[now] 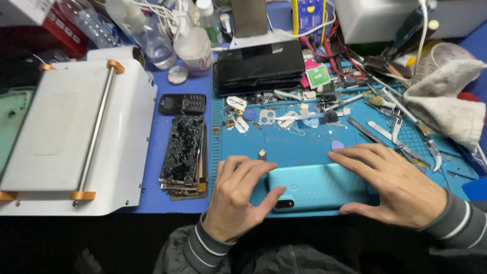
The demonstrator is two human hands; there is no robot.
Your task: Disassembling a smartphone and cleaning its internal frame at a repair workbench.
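Both hands sit on the teal phone (317, 186), which lies face down, back cover up, at the near edge of the blue work mat (304, 147). The left hand (236, 200) is loosely spread, fingers resting on the phone's left end and thumb pressed at its near edge beside the dark camera window. The right hand (393, 185) lies flat, fingers splayed over the right end. Neither hand pinches anything; I log both as open and pressing.

Risks as I judge them:
- The phone lies close to the mat's near edge; an uneven push from either hand could slide it off toward the lap.
- Small loose parts (264, 116) and a purple pick (337, 145) lie just beyond the fingers; a sweep of the right hand could scatter them.
- Tweezers (401, 134) lie near the right fingertips; a careless reach could catch a point.

Further left, well apart: a stack of cracked screens (183, 152), a small black keypad phone (182, 103) and a white flat machine (76, 137).
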